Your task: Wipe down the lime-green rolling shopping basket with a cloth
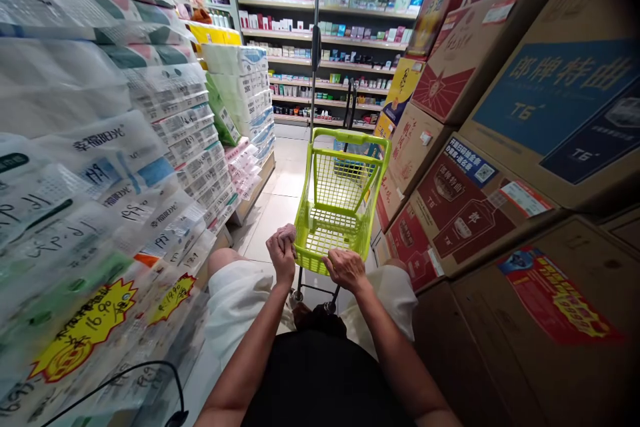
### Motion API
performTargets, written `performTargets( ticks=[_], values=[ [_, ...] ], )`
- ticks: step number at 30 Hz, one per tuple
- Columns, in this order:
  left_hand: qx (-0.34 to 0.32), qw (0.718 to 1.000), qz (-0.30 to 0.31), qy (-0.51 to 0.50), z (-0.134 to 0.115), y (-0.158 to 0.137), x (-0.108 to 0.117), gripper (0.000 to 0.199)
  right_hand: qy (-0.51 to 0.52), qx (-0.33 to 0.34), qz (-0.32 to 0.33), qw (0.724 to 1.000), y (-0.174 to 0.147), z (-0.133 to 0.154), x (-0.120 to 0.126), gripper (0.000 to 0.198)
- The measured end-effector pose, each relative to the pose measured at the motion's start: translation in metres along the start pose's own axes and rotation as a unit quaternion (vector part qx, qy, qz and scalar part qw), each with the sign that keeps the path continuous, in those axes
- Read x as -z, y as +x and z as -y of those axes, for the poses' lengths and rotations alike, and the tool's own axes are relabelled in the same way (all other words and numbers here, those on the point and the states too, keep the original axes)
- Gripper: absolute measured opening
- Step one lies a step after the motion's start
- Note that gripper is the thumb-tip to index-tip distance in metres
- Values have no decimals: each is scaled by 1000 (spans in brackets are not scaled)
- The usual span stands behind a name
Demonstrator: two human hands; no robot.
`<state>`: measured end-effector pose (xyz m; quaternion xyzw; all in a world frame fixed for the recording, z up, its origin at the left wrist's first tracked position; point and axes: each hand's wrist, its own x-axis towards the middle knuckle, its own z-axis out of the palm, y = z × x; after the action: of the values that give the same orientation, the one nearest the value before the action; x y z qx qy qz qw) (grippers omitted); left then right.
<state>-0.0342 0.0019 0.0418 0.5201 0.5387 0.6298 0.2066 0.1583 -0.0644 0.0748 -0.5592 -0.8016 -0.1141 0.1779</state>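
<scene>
Showing lime-green lattice, the cart [334,210] runs lengthwise ahead, handle [351,138] farthest. Left hand [282,256] clutches pinkish cloth [287,233]; right hand [346,269] grips the near rim [310,262].

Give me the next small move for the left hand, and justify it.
Probably slide the pink cloth along the near edge of the green basket: the left hand holds the cloth at its near left corner, while the right hand, curled at that edge, could steady it.

Left hand [281,257]: was curled in a grip, slightly farther forward
Right hand [346,269]: was curled too, knuckles up
Forearms [265,337]: both reached forward, converging, hands apart
</scene>
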Motion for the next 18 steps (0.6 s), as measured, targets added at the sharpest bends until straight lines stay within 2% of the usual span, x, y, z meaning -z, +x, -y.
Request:
performTargets(
  ticks=[3, 6, 10, 12, 14, 18],
  values=[
    [-68, 989, 82, 105, -20, 12, 2, 21, 3, 7, -12, 1000, -2, -6, -3, 39],
    [-69, 967, 153, 191, -36, 33, -12, 20, 13, 18, -30, 999, -3, -12, -4, 43],
    [-39, 959, 176, 220, -48, 71, -39, 20, 25, 23, -52, 998, -1, -18, -3, 47],
    [-32, 962, 179, 204, -47, 77, -42, 19, 29, 20, -57, 998, 2, -20, -4, 47],
    [-34, 967, 182, 176, -42, 68, -35, 19, 29, 10, -58, 998, 4, -21, -6, 47],
    [-46, 977, 170, 123, -24, 19, -6, 23, 7, -60, -48, 997, 7, -23, -12, 47]
  ],
)
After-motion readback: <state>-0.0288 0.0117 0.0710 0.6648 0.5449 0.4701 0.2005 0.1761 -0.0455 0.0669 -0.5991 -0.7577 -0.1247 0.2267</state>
